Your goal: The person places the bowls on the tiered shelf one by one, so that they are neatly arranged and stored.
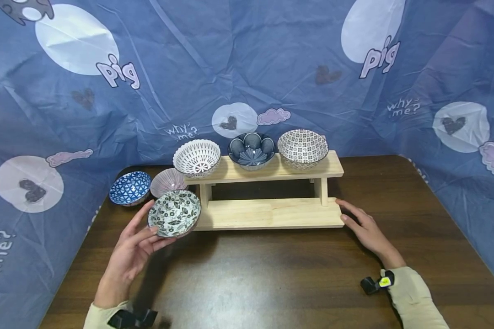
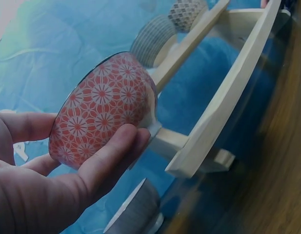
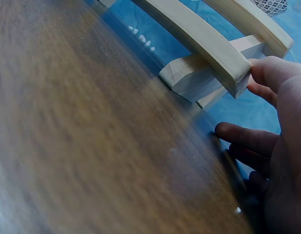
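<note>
My left hand (image 1: 133, 249) holds a small ceramic bowl (image 1: 174, 213), tilted so its white inside with dark leaves faces the head camera. In the left wrist view, the red outside of this bowl (image 2: 104, 107) with white flowers shows between thumb and fingers. It is in front of the left end of a two-step wooden display stand (image 1: 267, 214). At the stand's other end, my right hand (image 1: 366, 233) touches the tip of the lower board with thumb and forefinger. The right wrist view shows its other fingers (image 3: 248, 139) extended below that board end (image 3: 240, 78).
On the upper step sit a white bowl with dark strokes (image 1: 196, 157), a dark blue petal-patterned bowl (image 1: 252, 153) and a brown-checked bowl (image 1: 303, 147). A blue triangle-patterned bowl (image 1: 130, 188) and a pale purple striped bowl (image 1: 168, 181) stand left on the brown table (image 1: 247, 278). Blue printed cloth (image 1: 247, 59) hangs behind.
</note>
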Tool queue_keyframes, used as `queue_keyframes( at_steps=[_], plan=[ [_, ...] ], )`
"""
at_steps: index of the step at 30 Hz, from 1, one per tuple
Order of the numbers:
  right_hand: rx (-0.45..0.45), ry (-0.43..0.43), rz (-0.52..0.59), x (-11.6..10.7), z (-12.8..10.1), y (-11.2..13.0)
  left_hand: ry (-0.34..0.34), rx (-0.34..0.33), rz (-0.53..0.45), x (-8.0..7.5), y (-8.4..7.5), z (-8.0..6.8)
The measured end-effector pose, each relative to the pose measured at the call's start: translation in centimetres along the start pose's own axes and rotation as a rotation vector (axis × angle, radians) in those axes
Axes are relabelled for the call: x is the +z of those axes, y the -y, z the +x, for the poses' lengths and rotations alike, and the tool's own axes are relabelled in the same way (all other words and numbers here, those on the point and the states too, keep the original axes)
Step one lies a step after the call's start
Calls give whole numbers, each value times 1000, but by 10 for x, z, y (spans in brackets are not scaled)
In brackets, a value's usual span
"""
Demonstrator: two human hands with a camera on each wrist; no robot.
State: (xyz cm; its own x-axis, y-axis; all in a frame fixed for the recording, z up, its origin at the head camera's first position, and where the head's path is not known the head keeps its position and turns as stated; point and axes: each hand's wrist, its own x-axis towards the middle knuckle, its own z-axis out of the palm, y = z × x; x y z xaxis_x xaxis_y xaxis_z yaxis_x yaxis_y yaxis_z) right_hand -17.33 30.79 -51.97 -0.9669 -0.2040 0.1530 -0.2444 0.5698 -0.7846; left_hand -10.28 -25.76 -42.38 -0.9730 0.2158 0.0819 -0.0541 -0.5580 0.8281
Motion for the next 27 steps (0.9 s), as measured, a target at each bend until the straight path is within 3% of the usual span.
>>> queue_keyframes(
  at_steps=[15, 27],
  plan=[
    [11, -1, -4, 0, 0, -1, -71, -141, 135, 34, 13, 15],
    [13, 6, 3, 0, 0, -1, -24, -140, 88, 49, 21, 26]
  ],
)
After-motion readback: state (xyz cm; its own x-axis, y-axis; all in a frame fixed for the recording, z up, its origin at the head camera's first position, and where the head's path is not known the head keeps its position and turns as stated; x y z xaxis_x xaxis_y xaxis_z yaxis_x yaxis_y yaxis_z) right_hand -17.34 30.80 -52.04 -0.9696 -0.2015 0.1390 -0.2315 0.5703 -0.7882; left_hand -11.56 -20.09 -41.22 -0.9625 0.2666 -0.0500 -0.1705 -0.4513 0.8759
